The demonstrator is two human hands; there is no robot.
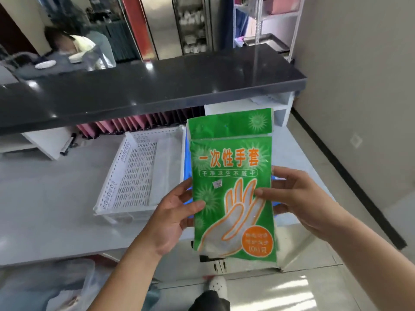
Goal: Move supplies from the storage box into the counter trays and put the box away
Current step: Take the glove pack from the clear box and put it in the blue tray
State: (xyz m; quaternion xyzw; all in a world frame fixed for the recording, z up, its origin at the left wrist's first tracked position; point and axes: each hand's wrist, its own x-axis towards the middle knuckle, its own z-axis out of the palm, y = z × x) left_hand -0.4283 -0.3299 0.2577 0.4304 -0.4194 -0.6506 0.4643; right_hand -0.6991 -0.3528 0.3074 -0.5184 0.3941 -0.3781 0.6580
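A green packet of disposable gloves (231, 167) with an orange hand outline stands upright in front of me, above the white counter. My left hand (173, 218) pinches its left edge, thumb on the front. My right hand (298, 198) grips its right edge, thumb across the printed hand. A white perforated tray (134, 176) lies on the counter to the left of the packet. Something blue (187, 158) shows behind the packet; what it is cannot be told. No storage box is clearly in view.
A dark raised countertop (157, 86) runs across behind the white counter (45, 209), with pink folders (134, 122) and a marker (68, 144) beneath it. A person sits beyond at the far left. A plastic bag (67, 288) lies on the floor at lower left. A wall is on the right.
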